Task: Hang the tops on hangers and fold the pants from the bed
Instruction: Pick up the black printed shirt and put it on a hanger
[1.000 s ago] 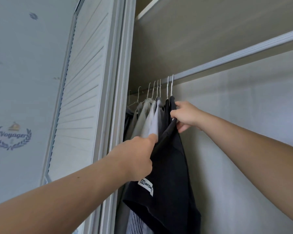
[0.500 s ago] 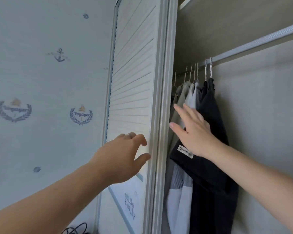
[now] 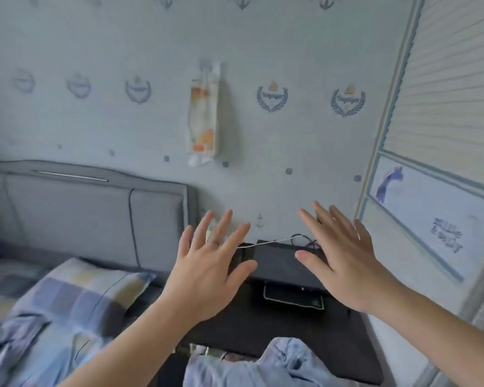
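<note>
My left hand point(image 3: 207, 263) and my right hand point(image 3: 344, 255) hang in mid-air in front of me, fingers spread, holding nothing. They hover above a dark bedside table point(image 3: 277, 328). A crumpled light-blue denim garment point(image 3: 266, 364) lies at the bottom edge, below both hands. The bed point(image 3: 48, 300) with a checked pillow and rumpled blue bedding is at the lower left. The wardrobe rail and the hung tops are out of view.
A grey padded headboard point(image 3: 95, 213) stands against the wallpapered wall. A dark flat device with a white cable point(image 3: 280, 263) sits on the bedside table. A packet point(image 3: 203, 113) hangs on the wall. The louvred wardrobe door point(image 3: 444, 107) is at the right.
Both hands have let go of the dark top on the rail and drawn back. My view has swung left and down from the wardrobe to the bed and bedside table.
</note>
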Tool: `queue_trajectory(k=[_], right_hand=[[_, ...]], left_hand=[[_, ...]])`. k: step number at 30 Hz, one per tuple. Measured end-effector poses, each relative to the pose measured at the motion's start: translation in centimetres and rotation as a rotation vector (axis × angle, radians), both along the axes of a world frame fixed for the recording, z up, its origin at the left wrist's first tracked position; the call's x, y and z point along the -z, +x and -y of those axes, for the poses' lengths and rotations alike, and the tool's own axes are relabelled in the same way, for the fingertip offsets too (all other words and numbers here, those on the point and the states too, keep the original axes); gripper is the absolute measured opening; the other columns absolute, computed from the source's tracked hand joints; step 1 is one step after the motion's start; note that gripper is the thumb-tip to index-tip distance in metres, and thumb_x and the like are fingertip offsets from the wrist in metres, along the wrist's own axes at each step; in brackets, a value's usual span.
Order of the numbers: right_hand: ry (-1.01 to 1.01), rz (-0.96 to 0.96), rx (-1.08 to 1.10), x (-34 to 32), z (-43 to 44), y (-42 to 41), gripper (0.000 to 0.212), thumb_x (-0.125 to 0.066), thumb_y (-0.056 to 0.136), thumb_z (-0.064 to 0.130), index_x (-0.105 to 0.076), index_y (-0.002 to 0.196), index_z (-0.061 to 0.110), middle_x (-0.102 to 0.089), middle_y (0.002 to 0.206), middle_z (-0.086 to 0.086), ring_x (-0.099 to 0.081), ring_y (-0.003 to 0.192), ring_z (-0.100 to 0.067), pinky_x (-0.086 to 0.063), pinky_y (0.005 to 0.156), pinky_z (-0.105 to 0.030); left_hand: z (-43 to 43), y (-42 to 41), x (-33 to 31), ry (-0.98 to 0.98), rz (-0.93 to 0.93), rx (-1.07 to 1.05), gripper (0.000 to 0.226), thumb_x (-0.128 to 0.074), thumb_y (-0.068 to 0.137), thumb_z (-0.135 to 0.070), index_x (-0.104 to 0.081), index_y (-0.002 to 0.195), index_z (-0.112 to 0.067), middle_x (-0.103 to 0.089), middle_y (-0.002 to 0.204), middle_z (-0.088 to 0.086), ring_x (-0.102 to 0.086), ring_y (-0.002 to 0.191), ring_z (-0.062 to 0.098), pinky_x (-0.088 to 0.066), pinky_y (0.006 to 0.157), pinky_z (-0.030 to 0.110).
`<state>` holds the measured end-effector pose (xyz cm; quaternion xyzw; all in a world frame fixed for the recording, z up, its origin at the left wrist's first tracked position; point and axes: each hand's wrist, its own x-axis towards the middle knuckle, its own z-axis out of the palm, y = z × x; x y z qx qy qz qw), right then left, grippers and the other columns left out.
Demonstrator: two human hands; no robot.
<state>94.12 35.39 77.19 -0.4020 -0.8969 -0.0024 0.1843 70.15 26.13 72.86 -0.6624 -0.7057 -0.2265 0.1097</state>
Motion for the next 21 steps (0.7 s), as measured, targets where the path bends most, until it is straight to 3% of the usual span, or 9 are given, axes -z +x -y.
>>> queue_trajectory(k=[7,10,12,17,21], right_hand=[[-0.135,0.055,-0.366,8.8,9.4,-15.0,0.077,-0.006,0.084,0.076,0.010,0.155,0.049,0.017,0.165,0.020,0.022,0.150,-0.005,0.013,0.122,-0.044],[-0.202,0.072,-0.513,12.8,13.3,-20.5,0.069,-0.014,0.094,0.072,0.008,0.155,0.048,0.015,0.165,0.020,0.024,0.150,-0.004,0.018,0.119,-0.038],[-0.270,0.081,-0.593,15.2,15.7,-23.8,0.070,-0.020,0.094,0.071,0.005,0.156,0.048,0.012,0.166,0.020,0.021,0.151,-0.004,0.016,0.120,-0.041],[-0.424,0.133,-0.739,19.8,20.0,-31.1,0.079,-0.010,0.083,0.079,0.006,0.155,0.051,0.013,0.164,0.025,0.020,0.151,-0.004,0.014,0.120,-0.041],[-0.497,0.259,-0.828,22.6,21.6,-36.4,0.070,-0.005,0.079,0.081,0.016,0.144,0.063,0.017,0.159,0.029,0.024,0.149,-0.002,0.012,0.120,-0.043]], left_hand=[[16.4,-10.4,9.5,-0.133,0.112,-0.386,0.070,0.002,0.086,-0.080,0.014,0.151,-0.057,0.022,0.163,-0.020,0.035,0.147,0.011,0.016,0.122,0.048],[23.1,-12.9,13.3,-0.209,0.225,-0.569,0.072,0.003,0.084,-0.082,0.013,0.151,-0.057,0.026,0.161,-0.022,0.035,0.146,0.010,0.016,0.122,0.047],[27.0,-14.1,15.4,-0.260,0.311,-0.672,0.068,0.004,0.083,-0.084,0.013,0.147,-0.062,0.025,0.161,-0.022,0.033,0.147,0.010,0.014,0.123,0.047],[33.9,-16.6,19.4,-0.332,0.498,-0.873,0.083,0.002,0.076,-0.085,0.004,0.153,-0.056,0.017,0.164,-0.020,0.025,0.151,0.012,0.010,0.124,0.045],[36.8,-19.4,21.8,-0.366,0.577,-0.997,0.088,0.003,0.072,-0.087,0.001,0.154,-0.054,0.011,0.165,-0.020,0.020,0.152,0.012,0.008,0.122,0.044]])
